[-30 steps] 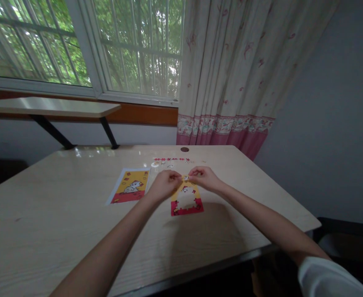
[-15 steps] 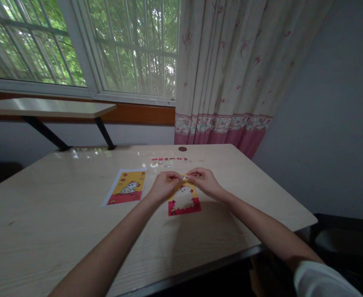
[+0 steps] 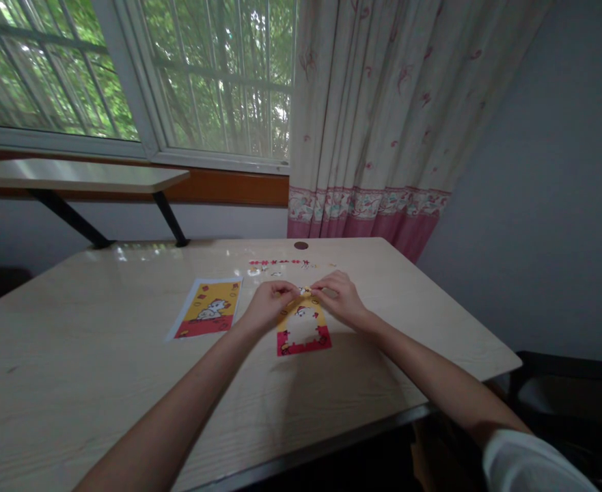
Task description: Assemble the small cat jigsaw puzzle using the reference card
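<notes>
A partly assembled jigsaw puzzle (image 3: 303, 348) lies on the table, with a red lower border, yellow upper parts and a bare gap in its middle. Over its upper end, my left hand (image 3: 271, 303) and my right hand (image 3: 344, 299) face each other, fingertips pinched. Small white and yellow puzzle pieces (image 3: 305, 290) show between the fingertips; whether they are joined I cannot make out. Left of the puzzle rests a reference picture (image 3: 211, 311) of a white cartoon animal on yellow and red.
Beyond my hands, loose red puzzle pieces (image 3: 279, 262) form a row, with several pale pieces (image 3: 276, 274) nearer. A round brown cable hole cover (image 3: 301, 245) sits at the table's (image 3: 408, 328) back edge. A raised shelf (image 3: 85, 174) stands at the back left.
A small gap has opened between my fingertips, showing more of the white and yellow pieces there. The whole view has shifted slightly; the puzzle and picture otherwise look the same.
</notes>
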A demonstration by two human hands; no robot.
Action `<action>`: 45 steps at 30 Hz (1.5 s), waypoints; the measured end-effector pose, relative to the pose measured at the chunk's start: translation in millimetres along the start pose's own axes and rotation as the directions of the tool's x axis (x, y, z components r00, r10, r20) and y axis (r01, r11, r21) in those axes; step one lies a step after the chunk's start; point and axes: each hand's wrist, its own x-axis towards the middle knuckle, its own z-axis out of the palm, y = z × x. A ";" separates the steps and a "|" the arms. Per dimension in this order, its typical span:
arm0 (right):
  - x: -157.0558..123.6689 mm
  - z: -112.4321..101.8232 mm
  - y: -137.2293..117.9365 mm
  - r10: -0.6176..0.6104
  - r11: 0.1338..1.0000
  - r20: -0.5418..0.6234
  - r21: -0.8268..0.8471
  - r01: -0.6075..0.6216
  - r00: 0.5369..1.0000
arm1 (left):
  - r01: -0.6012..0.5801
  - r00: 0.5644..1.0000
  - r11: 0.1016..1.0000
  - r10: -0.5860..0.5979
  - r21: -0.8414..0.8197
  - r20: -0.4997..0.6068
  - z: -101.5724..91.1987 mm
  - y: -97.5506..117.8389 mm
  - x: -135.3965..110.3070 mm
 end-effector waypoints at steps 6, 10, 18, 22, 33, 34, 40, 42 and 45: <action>-2.2 -2.2 4.0 -0.042 0.997 0.004 -0.070 0.042 0.999 | -0.014 0.999 0.999 0.015 0.036 -0.033 -2.2 -2.9 2.4; -3.7 -5.9 7.9 -0.002 0.998 0.025 -0.070 0.004 1.000 | -0.009 0.996 0.995 0.017 0.102 -0.083 -10.6 -0.7 3.2; -11.9 -2.6 16.3 0.159 0.986 0.329 -0.005 -0.167 0.931 | -0.360 0.930 0.749 0.246 0.556 0.271 -27.3 -12.9 0.6; -13.1 -2.0 15.1 0.142 0.990 0.361 -0.028 -0.141 0.922 | -0.477 0.876 0.653 0.297 0.588 0.381 -26.2 -16.6 -1.1; -13.8 -0.2 16.3 0.129 0.991 0.390 -0.079 -0.106 0.912 | -0.572 0.813 0.568 0.300 0.592 0.498 -17.0 -14.1 -6.3; -13.9 -0.1 15.9 0.132 0.991 0.390 -0.081 -0.109 0.911 | -0.579 0.810 0.548 0.297 0.604 0.506 -16.3 -12.2 -7.1; -14.0 -1.2 12.4 0.154 0.987 0.383 -0.109 -0.121 0.911 | -0.607 0.793 0.454 0.290 0.652 0.536 -12.0 -2.3 -10.7; -13.8 -1.6 11.8 0.156 0.986 0.381 -0.115 -0.121 0.911 | -0.611 0.790 0.443 0.290 0.656 0.540 -11.4 -2.4 -10.7; -13.6 -1.7 12.0 0.154 0.986 0.382 -0.118 -0.117 0.911 | -0.613 0.789 0.425 0.281 0.666 0.546 -11.6 -3.7 -10.5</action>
